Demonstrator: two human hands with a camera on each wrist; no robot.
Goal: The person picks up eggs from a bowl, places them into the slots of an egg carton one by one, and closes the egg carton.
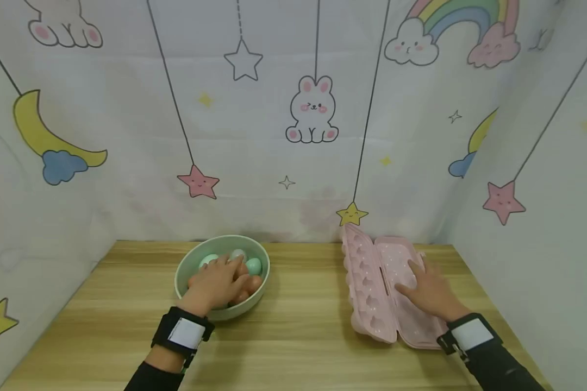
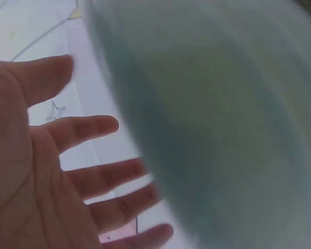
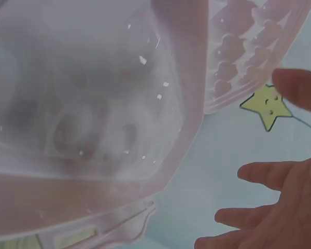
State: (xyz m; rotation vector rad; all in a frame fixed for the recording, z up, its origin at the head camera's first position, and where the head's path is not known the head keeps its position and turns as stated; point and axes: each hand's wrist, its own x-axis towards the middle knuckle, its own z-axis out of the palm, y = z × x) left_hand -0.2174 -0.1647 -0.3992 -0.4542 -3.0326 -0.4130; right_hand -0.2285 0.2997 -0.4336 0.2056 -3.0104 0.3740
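A pale green bowl (image 1: 237,310) holds several eggs, among them a mint-green egg (image 1: 254,266) and a brown egg (image 1: 254,282). Over the bowl my left hand (image 1: 216,283) is spread, covering part of the eggs. In the left wrist view its fingers (image 2: 93,127) are straight and apart beside the bowl's blurred wall. On the right a pink plastic egg carton (image 1: 364,282) lies opened out, its cupped half to the left and its lid (image 1: 396,255) to the right. My right hand (image 1: 431,290) hovers above the lid, fingers (image 3: 267,175) extended with nothing between them.
Both containers stand on a wooden table (image 1: 303,304), the bowl on the left and the carton on the right. A white cloth (image 1: 274,108) printed with stars, moons and rabbits hangs behind the table and along its sides.
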